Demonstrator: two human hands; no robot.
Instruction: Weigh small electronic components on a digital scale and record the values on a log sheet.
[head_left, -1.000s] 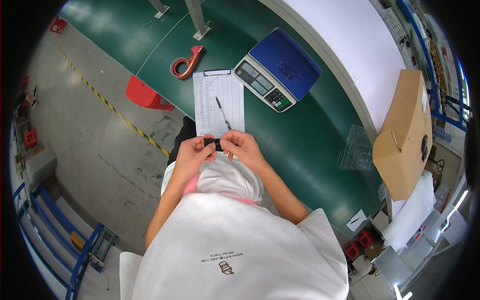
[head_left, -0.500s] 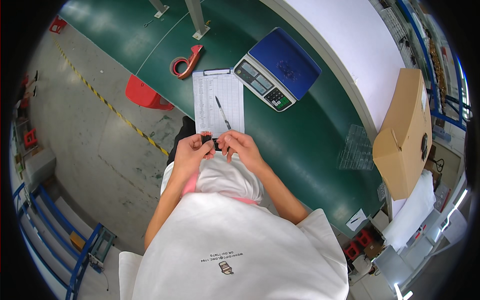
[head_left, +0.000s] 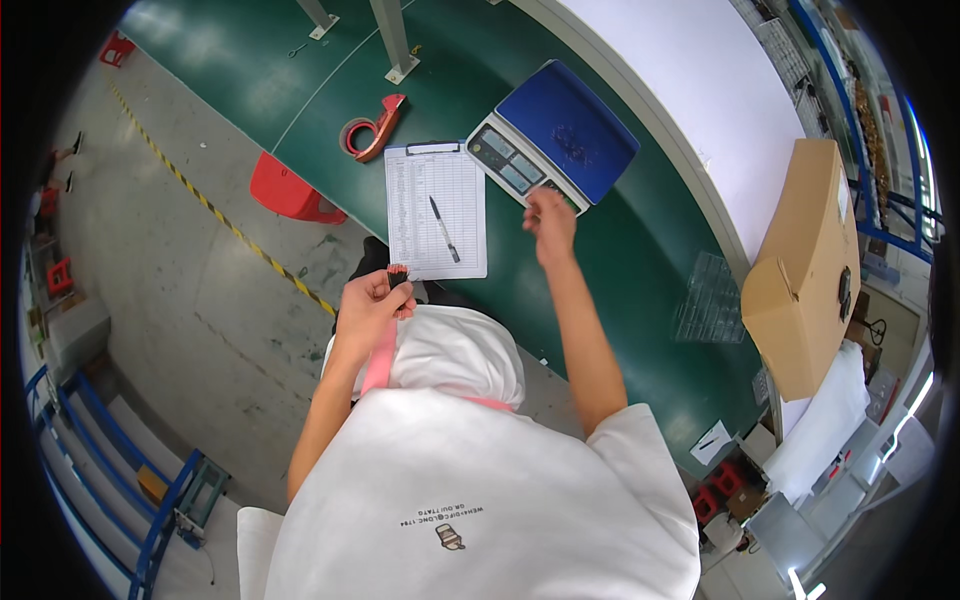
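Note:
My left hand (head_left: 368, 303) is closed around a bundle of small black pieces with reddish ends (head_left: 398, 277), just in front of the table edge. Over the near edge of the blue-and-white weighing scale (head_left: 602, 115), beside its keypad, is my right hand (head_left: 552, 228). Its fingers are curled in; whatever they may hold is too small to make out. Several tiny dark bits (head_left: 572, 148) lie on the blue pan. Left of the scale, a clipboard with a printed form (head_left: 412, 205) carries a pen (head_left: 444, 228).
A red tape dispenser (head_left: 388, 125) sits beyond the clipboard on the green table (head_left: 600, 300). To the right are a clear plastic tray (head_left: 712, 300) and a cardboard box (head_left: 800, 270). Metal posts (head_left: 392, 40) rise at the back. A red stool (head_left: 290, 190) stands by the table's left edge.
My right hand has left the left hand's side and moved forward and right to the scale. My left hand keeps its hold on the black pieces, nearly in place.

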